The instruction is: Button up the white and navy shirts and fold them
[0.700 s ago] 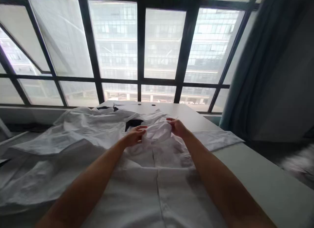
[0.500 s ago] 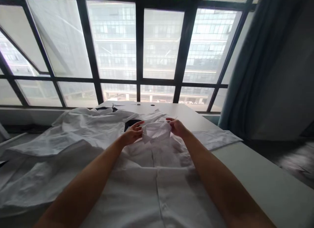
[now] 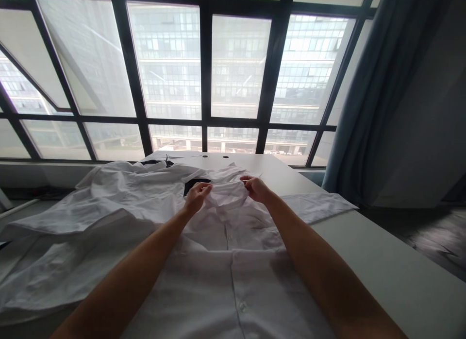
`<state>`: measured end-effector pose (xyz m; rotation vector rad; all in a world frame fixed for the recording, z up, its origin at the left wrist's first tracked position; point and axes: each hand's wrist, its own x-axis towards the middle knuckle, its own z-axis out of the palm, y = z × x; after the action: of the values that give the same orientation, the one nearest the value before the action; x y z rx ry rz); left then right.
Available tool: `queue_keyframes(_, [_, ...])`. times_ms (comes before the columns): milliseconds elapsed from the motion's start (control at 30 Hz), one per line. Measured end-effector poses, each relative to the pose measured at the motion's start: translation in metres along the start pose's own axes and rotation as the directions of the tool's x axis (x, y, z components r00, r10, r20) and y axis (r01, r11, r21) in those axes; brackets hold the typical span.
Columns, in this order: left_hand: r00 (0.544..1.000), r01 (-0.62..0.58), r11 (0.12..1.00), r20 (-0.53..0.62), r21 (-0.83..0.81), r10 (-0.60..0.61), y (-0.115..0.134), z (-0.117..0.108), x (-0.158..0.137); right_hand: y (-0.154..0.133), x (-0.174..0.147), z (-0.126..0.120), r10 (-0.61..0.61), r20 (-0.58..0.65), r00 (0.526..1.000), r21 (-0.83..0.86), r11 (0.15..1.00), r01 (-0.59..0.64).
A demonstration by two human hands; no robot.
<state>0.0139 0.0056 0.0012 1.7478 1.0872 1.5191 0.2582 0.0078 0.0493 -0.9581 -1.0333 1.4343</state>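
A white button-front shirt (image 3: 214, 276) lies spread on the table, its collar at the far end and its placket running toward me. My left hand (image 3: 197, 195) pinches the left side of the shirt collar (image 3: 228, 193). At the collar's other side, my right hand (image 3: 255, 187) is closed on the edge with thumb and fingers. Between both hands the collar is raised and stretched across. One white sleeve (image 3: 316, 206) reaches out to the right beyond my right forearm.
More white garments (image 3: 127, 188) lie rumpled on the left. A dark item (image 3: 192, 184) sits just behind my left hand. The white table (image 3: 382, 251) extends to the right and back toward the windows (image 3: 240, 67). A grey-blue curtain (image 3: 367, 110) hangs at the right.
My left hand's fingers have closed on the collar from a more spread pose. The collar's upper edge is now drawn straighter, and my right hand has shifted slightly left.
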Motion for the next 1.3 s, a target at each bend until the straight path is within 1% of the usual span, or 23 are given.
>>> queue_keyframes(33, [0.993, -0.112, 0.984, -0.011, 0.138, 0.114, 0.002, 0.002, -0.002, -0.001, -0.001, 0.000, -0.002, 0.018, 1.000, 0.003, 1.000, 0.002])
queue_keyframes(67, [0.978, -0.205, 0.943, 0.008, 0.261, 0.210, 0.004, 0.003, -0.005, -0.001, -0.002, 0.001, -0.005, 0.035, 0.999, 0.006, 1.000, 0.004])
queue_keyframes(100, [0.960, -0.273, 0.893, 0.047, 0.358, 0.275, 0.005, 0.005, -0.007, -0.001, -0.003, 0.001, -0.006, 0.053, 0.999, 0.011, 1.000, 0.006])
queue_keyframes(133, [0.947, -0.318, 0.843, 0.094, 0.434, 0.308, 0.006, 0.006, -0.010, -0.002, -0.004, 0.000, -0.009, 0.070, 0.998, 0.016, 1.000, 0.008])
queue_keyframes(200, [0.930, -0.363, 0.756, 0.168, 0.544, 0.326, 0.008, 0.006, -0.013, -0.002, -0.004, -0.001, -0.015, 0.095, 0.995, 0.017, 1.000, 0.013])
queue_keyframes(267, [0.926, -0.370, 0.686, 0.186, 0.627, 0.329, 0.009, 0.005, -0.013, -0.001, -0.003, -0.003, -0.028, 0.105, 0.994, -0.003, 1.000, 0.028])
queue_keyframes(333, [0.932, -0.344, 0.639, 0.164, 0.688, 0.325, 0.011, 0.002, -0.012, 0.002, -0.001, -0.005, -0.046, 0.092, 0.995, -0.055, 0.997, 0.051])
queue_keyframes(433, [0.948, -0.281, 0.605, 0.118, 0.745, 0.295, 0.013, -0.002, -0.011, 0.009, 0.005, -0.009, -0.061, 0.020, 0.998, -0.201, 0.978, 0.063])
queue_keyframes(500, [0.956, -0.252, 0.593, 0.103, 0.765, 0.274, 0.014, -0.003, -0.011, 0.014, 0.008, -0.011, -0.077, -0.046, 0.996, -0.310, 0.949, 0.059])
queue_keyframes(567, [0.960, -0.240, 0.580, 0.102, 0.778, 0.260, 0.015, -0.003, -0.012, 0.018, 0.011, -0.011, -0.122, -0.092, 0.988, -0.414, 0.907, 0.074])
queue_keyframes(633, [0.962, -0.235, 0.566, 0.105, 0.791, 0.253, 0.014, -0.003, -0.012, 0.019, 0.012, -0.009, -0.219, -0.087, 0.972, -0.529, 0.837, 0.141])
queue_keyframes(667, [0.964, -0.227, 0.558, 0.101, 0.798, 0.248, 0.014, -0.003, -0.012, 0.017, 0.012, -0.009, -0.279, -0.061, 0.958, -0.593, 0.783, 0.190])
queue_keyframes(767, [0.972, -0.186, 0.547, 0.070, 0.816, 0.226, 0.012, -0.005, -0.011, 0.010, 0.007, -0.007, -0.429, 0.077, 0.900, -0.747, 0.573, 0.337])
queue_keyframes(833, [0.971, -0.178, 0.553, 0.054, 0.814, 0.233, 0.011, -0.005, -0.010, 0.006, 0.003, -0.005, -0.476, 0.180, 0.861, -0.792, 0.448, 0.414])
queue_keyframes(900, [0.963, -0.197, 0.566, 0.051, 0.801, 0.263, 0.011, -0.005, -0.009, 0.004, 0.000, -0.002, -0.496, 0.260, 0.829, -0.808, 0.359, 0.468])
queue_keyframes(1000, [0.949, -0.233, 0.581, 0.053, 0.780, 0.310, 0.011, -0.005, -0.009, 0.006, -0.003, 0.003, -0.501, 0.313, 0.807, -0.830, 0.268, 0.489])
queue_keyframes(1133, [0.938, -0.263, 0.598, 0.057, 0.757, 0.341, 0.011, -0.006, -0.009, 0.009, -0.002, 0.005, -0.489, 0.317, 0.812, -0.868, 0.195, 0.457])
queue_keyframes(1233, [0.921, -0.339, 0.589, 0.130, 0.733, 0.368, 0.012, -0.009, -0.008, 0.008, -0.001, 0.001, -0.467, 0.330, 0.820, -0.891, 0.132, 0.434])
queue_keyframes(1300, [0.900, -0.405, 0.547, 0.214, 0.732, 0.379, 0.014, -0.010, -0.008, 0.007, -0.002, -0.003, -0.463, 0.335, 0.821, -0.908, 0.073, 0.412])
